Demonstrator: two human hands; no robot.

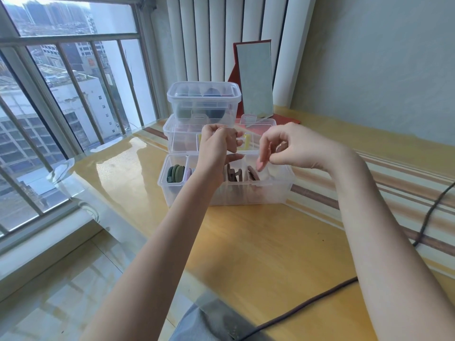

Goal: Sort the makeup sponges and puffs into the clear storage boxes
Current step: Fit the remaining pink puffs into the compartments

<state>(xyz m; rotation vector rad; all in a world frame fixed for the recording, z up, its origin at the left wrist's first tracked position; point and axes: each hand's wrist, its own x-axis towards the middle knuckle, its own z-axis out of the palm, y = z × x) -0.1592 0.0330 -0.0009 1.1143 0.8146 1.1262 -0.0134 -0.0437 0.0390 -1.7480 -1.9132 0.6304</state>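
A clear divided box [275, 193] stands open on the table, its lid [187, 141] raised behind it. Green round puffs [176, 173] fill its left compartment; pinkish ones [189, 174] and brown ones [234, 175] stand in others. My left hand [216, 148] is up at the raised lid, fingers curled on its edge. My right hand [290, 148] hovers over the right compartments, fingertips pinched together just above a brown puff [253, 174]; I cannot tell if it holds anything. Behind, a lidded clear box [204, 99] with dark sponges is stacked on another clear box [168, 126].
A red-framed mirror [256, 80] stands behind the boxes by the curtain. A dark cable [320, 296] runs across the yellow table [258, 242] on the right and front. Window railing [61, 94] is on the left.
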